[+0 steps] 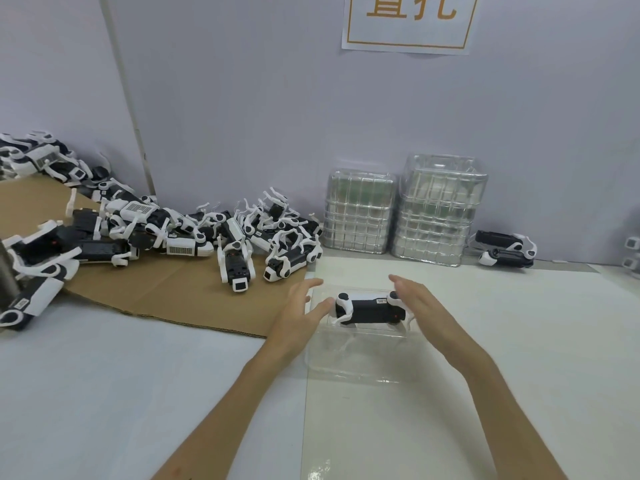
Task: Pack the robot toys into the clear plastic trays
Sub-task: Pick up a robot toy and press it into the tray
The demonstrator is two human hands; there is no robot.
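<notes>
The paper sign (408,22) on the wall above me has large orange characters inside an orange frame, but the top edge cuts them off and I cannot read them. Several toys in the pile (194,233) show white barcode labels on their bodies, too small to make out.

The robot toy (370,306) I am packing is a small four-legged dog shape with a black body, white back, white legs and round white hip joints. It has a tiny label on its side and a red dot near its right end. It lies on its side in the far part of the clear tray (360,362), on the white sheet (485,341) in front of me.

My left hand (298,313) and right hand (419,303) are apart, one at each end of the toy, fingers straight and relaxed and gripping nothing. The fingertips seem to brush the toy's ends, though I cannot be sure.

Two stacks of empty clear trays stand against the wall, the shorter stack (360,211) just beside the taller stack (440,209). The pile sprawls over brown cardboard (173,289) on my left. Another toy (505,249) lies right of the stacks.
</notes>
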